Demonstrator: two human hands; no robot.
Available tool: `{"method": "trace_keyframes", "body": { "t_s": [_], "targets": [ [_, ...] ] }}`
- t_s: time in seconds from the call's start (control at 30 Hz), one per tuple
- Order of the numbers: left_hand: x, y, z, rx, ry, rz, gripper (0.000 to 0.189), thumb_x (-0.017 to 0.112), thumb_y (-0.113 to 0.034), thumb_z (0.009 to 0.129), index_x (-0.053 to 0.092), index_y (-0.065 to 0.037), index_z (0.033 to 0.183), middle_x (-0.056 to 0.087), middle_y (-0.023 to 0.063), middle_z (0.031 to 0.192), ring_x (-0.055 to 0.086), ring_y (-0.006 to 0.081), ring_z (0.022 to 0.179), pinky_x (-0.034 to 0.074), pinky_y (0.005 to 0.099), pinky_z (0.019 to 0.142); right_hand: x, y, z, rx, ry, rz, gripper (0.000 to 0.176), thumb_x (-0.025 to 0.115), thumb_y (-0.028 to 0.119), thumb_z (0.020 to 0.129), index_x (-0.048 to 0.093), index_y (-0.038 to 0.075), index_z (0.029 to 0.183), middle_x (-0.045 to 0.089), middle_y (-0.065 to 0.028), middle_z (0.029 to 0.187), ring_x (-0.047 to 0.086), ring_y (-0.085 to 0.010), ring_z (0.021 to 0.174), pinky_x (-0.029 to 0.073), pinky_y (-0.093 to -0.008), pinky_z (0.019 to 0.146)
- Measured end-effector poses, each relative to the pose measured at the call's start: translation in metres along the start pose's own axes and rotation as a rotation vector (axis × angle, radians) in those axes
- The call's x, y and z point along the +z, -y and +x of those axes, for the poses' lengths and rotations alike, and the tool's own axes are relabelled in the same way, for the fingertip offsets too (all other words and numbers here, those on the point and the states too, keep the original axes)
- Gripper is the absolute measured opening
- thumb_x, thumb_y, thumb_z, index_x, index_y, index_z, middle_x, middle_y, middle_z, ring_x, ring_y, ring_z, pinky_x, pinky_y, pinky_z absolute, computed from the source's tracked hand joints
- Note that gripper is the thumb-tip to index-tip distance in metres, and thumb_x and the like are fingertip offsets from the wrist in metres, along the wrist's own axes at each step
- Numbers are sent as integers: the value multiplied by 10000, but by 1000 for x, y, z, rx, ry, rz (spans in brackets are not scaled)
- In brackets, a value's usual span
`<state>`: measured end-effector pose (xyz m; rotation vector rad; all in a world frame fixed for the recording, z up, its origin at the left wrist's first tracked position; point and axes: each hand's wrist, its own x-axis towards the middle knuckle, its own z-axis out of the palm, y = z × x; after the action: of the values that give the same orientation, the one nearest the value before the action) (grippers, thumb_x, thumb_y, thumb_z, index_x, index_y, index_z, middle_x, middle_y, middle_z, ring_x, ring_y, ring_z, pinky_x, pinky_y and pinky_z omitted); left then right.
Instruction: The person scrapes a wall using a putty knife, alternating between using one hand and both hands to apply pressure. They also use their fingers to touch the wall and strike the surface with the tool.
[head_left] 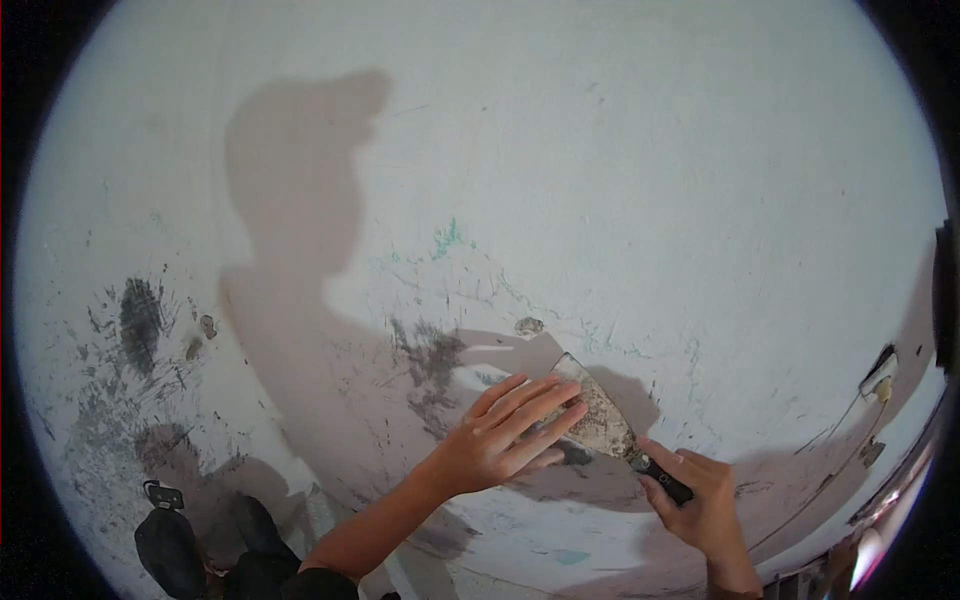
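Note:
A putty knife (606,422) with a stained, triangular metal blade and a black handle is held up before a scuffed white wall (640,190). My right hand (706,496) grips its handle, the blade pointing up and to the left. Fingers stretched out and slightly apart, my left hand (488,446) lies with its fingertips over the blade's left side. Just above the blade, a chipped patch (529,326) marks the wall. Part of the blade's left edge is hidden behind my fingers.
Dark scuffs (140,325) cover the wall's left side, with another smudge (430,355) nearer the middle. Black shoes (170,545) show at the bottom left. A small wall fitting with wires (880,378) sits at the right. A person's shadow falls across the wall.

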<state>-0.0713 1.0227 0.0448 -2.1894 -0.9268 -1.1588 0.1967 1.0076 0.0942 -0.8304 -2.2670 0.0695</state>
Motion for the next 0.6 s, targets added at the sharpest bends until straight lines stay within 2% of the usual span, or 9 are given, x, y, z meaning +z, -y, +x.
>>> {"method": "trace_keyframes", "body": {
  "t_s": [0.03, 0.1, 0.2, 0.23, 0.27, 0.6],
  "targets": [
    [3, 7, 4, 26, -60, 32, 558, 786, -239, 719, 602, -137, 1237, 511, 62, 1325, 469, 235, 1233, 396, 422, 1040, -4, 9, 9, 27, -3, -15, 497, 735, 0, 717, 636, 110, 1192, 575, -93, 609, 504, -170, 462, 407, -274, 461],
    [-1, 20, 13, 76, -164, 55, 498, 743, -77, 733, 611, -79, 1213, 529, 99, 1300, 529, 256, 1175, 482, 402, 961, -5, 16, 23, 1, 1, -63, 497, 737, 4, 716, 636, 112, 1191, 573, -93, 606, 500, -172, 457, 403, -281, 452],
    [-5, 40, 21, 79, -190, 2, 458, 721, -38, 739, 622, -46, 1186, 550, 121, 1266, 549, 271, 1154, 500, 395, 954, -3, 25, 37, 3, 52, -183, 497, 732, 11, 724, 631, 114, 1199, 578, -92, 609, 501, -169, 453, 393, -288, 432],
    [-10, 43, 24, 64, -190, -17, 443, 697, 6, 739, 622, -23, 1175, 563, 124, 1249, 549, 278, 1158, 513, 393, 952, 0, 25, 40, -15, 43, -217, 505, 733, 50, 744, 612, 129, 1228, 573, -69, 601, 500, -148, 446, 418, -294, 425],
    [-12, 47, 26, 72, -195, -25, 443, 697, 6, 739, 622, -23, 1175, 563, 124, 1249, 549, 278, 1158, 513, 393, 952, 2, 25, 44, -35, 33, -255, 514, 733, 88, 765, 593, 144, 1256, 568, -46, 593, 499, -127, 438, 442, -301, 417],
    [-17, 74, 19, 85, -153, -178, 471, 707, -5, 724, 612, -13, 1185, 557, 113, 1267, 557, 265, 1155, 513, 383, 964, 16, 51, 51, 36, 79, -337, 519, 735, 78, 757, 597, 155, 1251, 498, -24, 560, 489, -138, 426, 439, -307, 399]
  ]
}}
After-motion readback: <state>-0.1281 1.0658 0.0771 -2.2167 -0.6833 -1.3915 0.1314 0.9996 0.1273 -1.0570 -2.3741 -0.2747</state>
